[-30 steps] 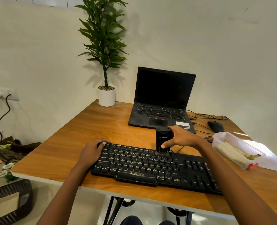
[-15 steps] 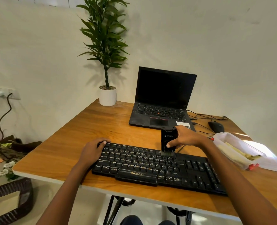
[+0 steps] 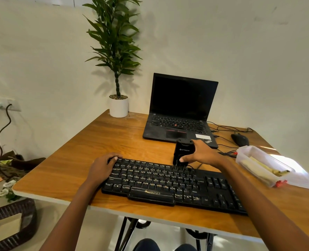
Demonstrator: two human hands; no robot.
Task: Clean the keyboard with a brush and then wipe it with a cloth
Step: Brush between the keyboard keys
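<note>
Brush (image 3: 183,151) shifted left, in right grip (image 3: 202,154), seemingly touching keyboard (image 3: 168,180)

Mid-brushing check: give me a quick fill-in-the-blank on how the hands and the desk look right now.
The right hand grips the brush, its bristles pointing ____ onto the keyboard.
The left hand holds the keyboard's ____ end.
Behind the keyboard, the laptop has its lid ____.
The mouse lies to the laptop's ____.
Missing words: down; left; open; right.
</note>
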